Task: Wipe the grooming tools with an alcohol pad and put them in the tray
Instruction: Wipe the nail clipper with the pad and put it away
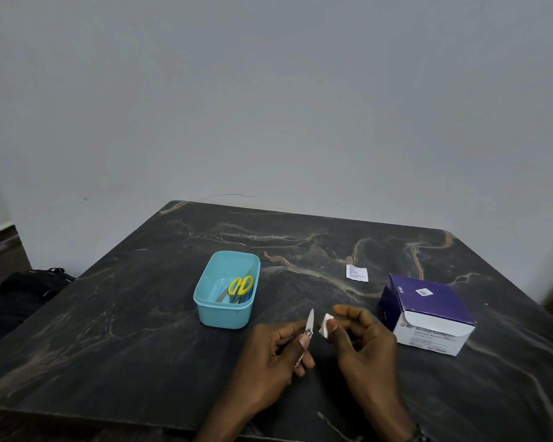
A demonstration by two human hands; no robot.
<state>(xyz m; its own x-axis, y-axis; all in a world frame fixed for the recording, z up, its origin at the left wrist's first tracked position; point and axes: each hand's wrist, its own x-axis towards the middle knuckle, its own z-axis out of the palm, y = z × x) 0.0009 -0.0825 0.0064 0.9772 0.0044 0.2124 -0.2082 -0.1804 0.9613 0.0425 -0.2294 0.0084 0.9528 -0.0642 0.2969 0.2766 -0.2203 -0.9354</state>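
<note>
Scissors in left hand, tips away toward the wall.

Black bag beside marble table

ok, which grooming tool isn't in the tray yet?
The small metal scissors in the left hand; the yellow-handled scissors already lie in the blue tray.
</note>
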